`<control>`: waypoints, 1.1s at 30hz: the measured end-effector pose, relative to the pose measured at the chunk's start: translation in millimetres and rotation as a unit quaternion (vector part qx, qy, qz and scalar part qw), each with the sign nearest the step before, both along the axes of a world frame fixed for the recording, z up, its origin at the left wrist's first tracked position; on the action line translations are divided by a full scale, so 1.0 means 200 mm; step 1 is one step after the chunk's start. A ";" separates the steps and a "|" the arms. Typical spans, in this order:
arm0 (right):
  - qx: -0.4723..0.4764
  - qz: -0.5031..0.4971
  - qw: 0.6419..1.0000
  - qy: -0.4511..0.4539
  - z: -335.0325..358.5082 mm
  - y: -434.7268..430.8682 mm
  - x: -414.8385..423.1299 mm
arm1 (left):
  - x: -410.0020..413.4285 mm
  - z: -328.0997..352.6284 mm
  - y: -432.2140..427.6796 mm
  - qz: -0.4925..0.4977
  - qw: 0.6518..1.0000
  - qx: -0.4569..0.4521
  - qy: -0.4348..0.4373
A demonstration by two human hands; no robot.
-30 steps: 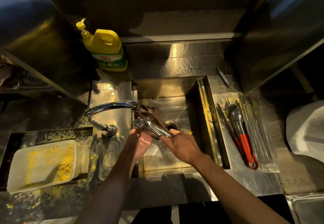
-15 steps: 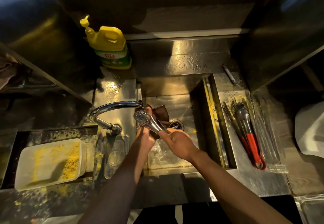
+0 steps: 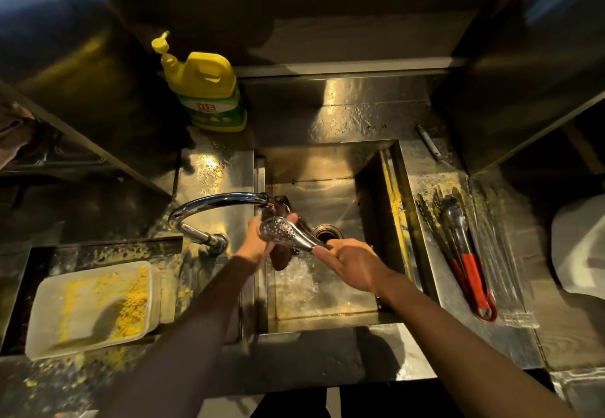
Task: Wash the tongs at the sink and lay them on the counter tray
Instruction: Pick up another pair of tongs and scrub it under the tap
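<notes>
The right hand (image 3: 352, 262) grips the tongs (image 3: 288, 232); the left hand (image 3: 258, 241) has slid its cloth (image 3: 281, 255) beneath the head, fingers curled round it: scrubbing continues.

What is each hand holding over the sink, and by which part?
The right hand grips the tongs by the handle end. The left hand holds a dark cloth against their perforated head.

Yellow soap bottle (image 3: 209, 90) stands behind crumb-filled tub (image 3: 91, 309).
</notes>
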State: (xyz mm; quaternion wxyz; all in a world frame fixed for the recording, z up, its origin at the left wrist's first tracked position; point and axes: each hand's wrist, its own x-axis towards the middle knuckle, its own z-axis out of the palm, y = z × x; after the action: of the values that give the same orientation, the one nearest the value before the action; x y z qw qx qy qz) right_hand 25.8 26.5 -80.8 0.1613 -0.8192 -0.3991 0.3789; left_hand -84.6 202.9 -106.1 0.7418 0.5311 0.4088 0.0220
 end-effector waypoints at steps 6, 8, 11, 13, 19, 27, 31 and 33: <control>0.040 -0.013 0.999 0.023 0.00 0.06 -0.04 | -0.01 -0.09 -0.07 0.043 0.996 -0.037 0.070; 0.036 -0.016 0.999 0.028 -0.02 0.03 -0.05 | -0.01 -0.04 -0.04 -0.015 0.996 0.052 0.078; -0.015 0.014 1.000 -0.011 -0.02 -0.04 0.05 | 0.00 0.02 0.03 -0.078 0.991 0.104 0.028; -0.023 -0.002 0.999 -0.022 -0.01 -0.09 0.11 | -0.02 0.01 0.03 -0.039 0.998 0.029 0.031; -0.034 -0.047 0.993 -0.100 -0.07 -0.13 0.07 | -0.01 0.06 -0.05 0.238 0.936 -0.253 -0.049; -0.015 0.036 0.991 -0.129 -0.08 -0.02 -0.01 | 0.05 0.10 -0.16 0.146 0.982 -0.115 -0.048; -0.055 -0.050 0.997 -0.037 -0.01 -0.01 0.07 | 0.03 0.10 -0.13 0.138 0.988 -0.066 -0.035; -0.046 -0.043 0.998 -0.024 -0.01 0.01 0.09 | 0.04 0.09 -0.14 0.187 0.970 -0.152 -0.011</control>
State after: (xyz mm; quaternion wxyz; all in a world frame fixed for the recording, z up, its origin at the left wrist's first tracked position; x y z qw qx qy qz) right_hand 44.0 28.3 -83.1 0.1295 -0.8509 -0.3496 0.3700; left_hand -77.3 174.4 -87.8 0.8013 0.3259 0.4908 0.1038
